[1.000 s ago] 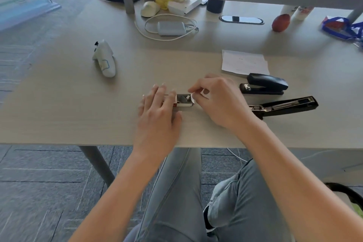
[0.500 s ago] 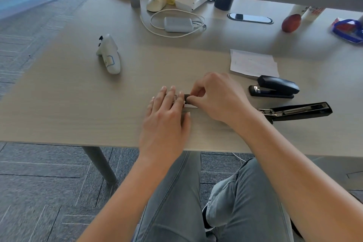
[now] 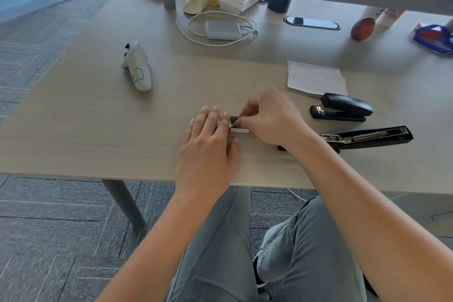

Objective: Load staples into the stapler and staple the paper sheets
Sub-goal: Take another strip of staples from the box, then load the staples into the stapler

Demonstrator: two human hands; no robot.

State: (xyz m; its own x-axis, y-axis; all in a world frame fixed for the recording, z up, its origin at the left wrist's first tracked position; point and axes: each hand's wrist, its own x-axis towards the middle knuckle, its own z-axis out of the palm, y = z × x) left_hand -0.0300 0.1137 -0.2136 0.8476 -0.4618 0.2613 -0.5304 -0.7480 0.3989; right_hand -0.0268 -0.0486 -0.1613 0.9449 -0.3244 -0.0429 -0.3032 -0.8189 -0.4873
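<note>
Pinning a small staple box [image 3: 232,122] to the desk [image 3: 98,130] with flat fingers, while the other hand picks at its open end.

Left hand [image 3: 208,149] lies with fingers straight across the box; right hand [image 3: 267,122] has fingertips pinched together at the box's right end, though what they grasp is too small to tell; one black stapler [image 3: 367,137] lies swung open just right of that wrist; a second, closed stapler [image 3: 342,111] sits behind it; paper sheets [image 3: 316,78] rest beyond, touching neither hand.
</note>
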